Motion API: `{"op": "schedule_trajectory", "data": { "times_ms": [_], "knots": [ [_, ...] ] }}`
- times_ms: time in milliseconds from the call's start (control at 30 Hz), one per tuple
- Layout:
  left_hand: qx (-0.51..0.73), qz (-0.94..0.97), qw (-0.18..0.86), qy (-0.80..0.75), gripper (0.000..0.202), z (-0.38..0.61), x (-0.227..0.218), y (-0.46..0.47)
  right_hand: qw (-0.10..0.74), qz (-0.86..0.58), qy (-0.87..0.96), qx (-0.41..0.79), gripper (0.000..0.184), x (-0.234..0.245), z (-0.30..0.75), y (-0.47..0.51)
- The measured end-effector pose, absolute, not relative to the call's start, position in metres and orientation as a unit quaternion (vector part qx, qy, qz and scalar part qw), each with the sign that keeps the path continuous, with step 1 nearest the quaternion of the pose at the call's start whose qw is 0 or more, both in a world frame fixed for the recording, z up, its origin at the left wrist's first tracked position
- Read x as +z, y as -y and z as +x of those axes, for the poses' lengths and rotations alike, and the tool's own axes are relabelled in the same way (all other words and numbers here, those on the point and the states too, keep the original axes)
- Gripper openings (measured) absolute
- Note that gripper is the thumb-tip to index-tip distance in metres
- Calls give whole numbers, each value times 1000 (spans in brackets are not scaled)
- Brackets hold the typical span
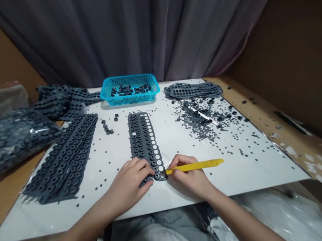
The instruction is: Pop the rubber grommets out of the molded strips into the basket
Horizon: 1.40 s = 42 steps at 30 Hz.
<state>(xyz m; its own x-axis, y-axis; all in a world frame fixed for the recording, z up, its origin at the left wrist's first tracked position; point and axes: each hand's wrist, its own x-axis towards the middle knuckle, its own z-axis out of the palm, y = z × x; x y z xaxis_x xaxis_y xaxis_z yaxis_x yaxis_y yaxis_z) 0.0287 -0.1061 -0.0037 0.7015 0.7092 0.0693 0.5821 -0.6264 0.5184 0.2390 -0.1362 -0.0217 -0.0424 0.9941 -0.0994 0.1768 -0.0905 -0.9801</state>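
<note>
A long dark rubber strip (143, 138) of moulded rings lies lengthwise in the middle of the white board (243, 173); its right column shows several empty holes. My left hand (130, 183) presses down on the strip's near end, fingers curled over it. My right hand (190, 177) grips a yellow stick tool (197, 166), whose tip touches the strip's near right corner.
A blue basket (129, 88) holding loose dark rings stands at the back. Stacked ring strips (62, 158) lie at left, a clear bag of strips (4, 135) further left. Emptied strips (194, 90) and scattered rubber scraps (205, 121) cover the right. Curtain behind.
</note>
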Motion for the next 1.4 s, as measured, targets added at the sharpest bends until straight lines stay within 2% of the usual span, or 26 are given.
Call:
{"op": "schedule_trajectory", "data": {
  "times_ms": [300, 467, 700, 1200, 1400],
  "knots": [
    [108, 908, 157, -373, 12, 39, 8, 110, 406, -547, 593, 430, 9, -27, 233, 140],
    [55, 931, 129, -338, 11, 49, 13, 104, 392, -551, 634, 375, 17, -24, 230, 139],
    [-33, 960, 66, -271, 17, 62, 20, 97, 413, -537, 609, 413, 12, -30, 234, 140],
    [2, 963, 94, -253, 12, 58, 14, 91, 417, -527, 602, 431, 10, -30, 235, 140],
    [-5, 972, 7, -235, 11, 61, 8, 98, 394, -529, 660, 360, 19, -24, 230, 140]
  ]
}}
